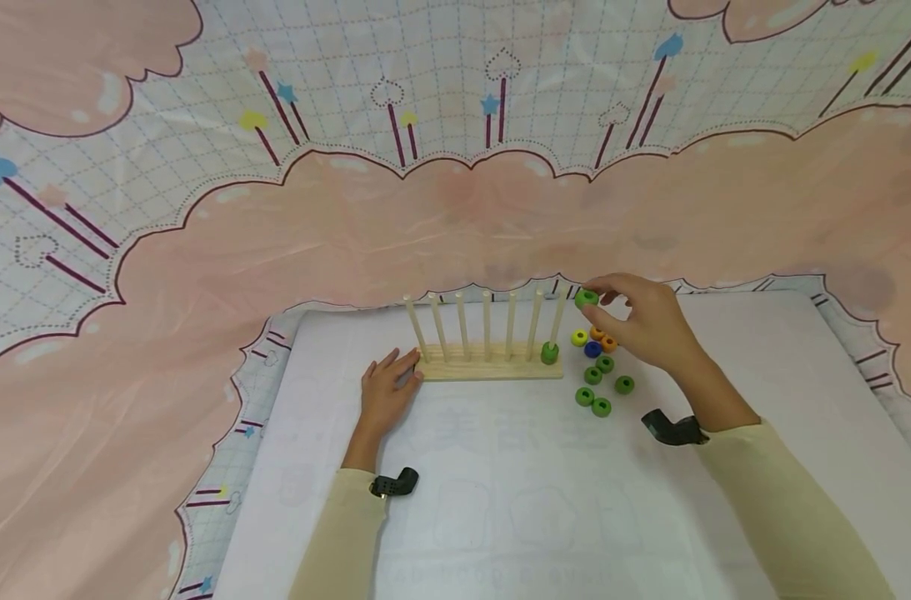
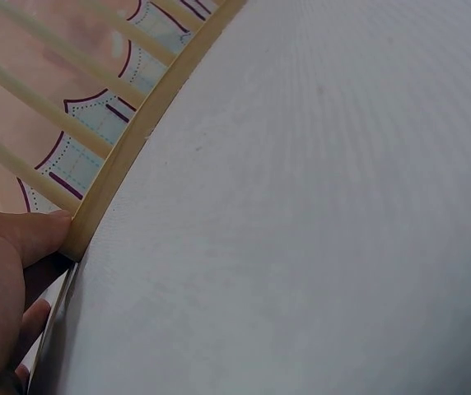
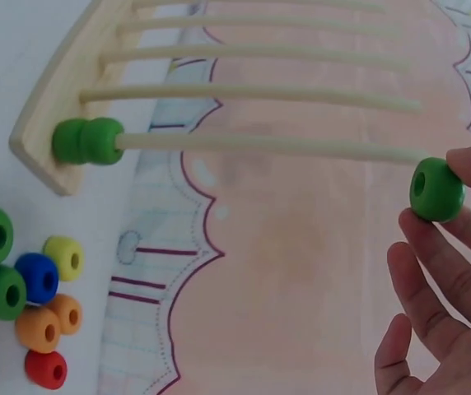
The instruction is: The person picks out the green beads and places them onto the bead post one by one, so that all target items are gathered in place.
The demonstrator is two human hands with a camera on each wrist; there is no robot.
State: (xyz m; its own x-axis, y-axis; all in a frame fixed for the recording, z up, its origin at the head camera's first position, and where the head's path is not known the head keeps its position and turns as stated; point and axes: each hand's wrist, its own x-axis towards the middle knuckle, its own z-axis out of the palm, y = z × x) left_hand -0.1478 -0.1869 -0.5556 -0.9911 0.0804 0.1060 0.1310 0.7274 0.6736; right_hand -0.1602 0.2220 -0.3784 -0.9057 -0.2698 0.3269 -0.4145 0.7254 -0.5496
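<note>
Head view: white table (image 1: 500, 483), pink cloth (image 1: 425, 225) beyond; your left hand (image 1: 387, 390) holds the rack (image 1: 485, 370), right hand (image 1: 648, 322) pinches a bead (image 1: 584, 300).

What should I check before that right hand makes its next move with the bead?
1. Green bead secure: ok, pinched in the right hand.
2. Bead's hole turned toward the wooden base: ok, in the right wrist view.
3. Bead lined up with the rightmost peg: not ok, it sits beside the tip.
4. Room on that peg: ok, two green beads at the bottom, bare above.
5. Base steadied: ok, left hand at its left end.
6. Bead touching the peg tip: cannot tell.
</note>
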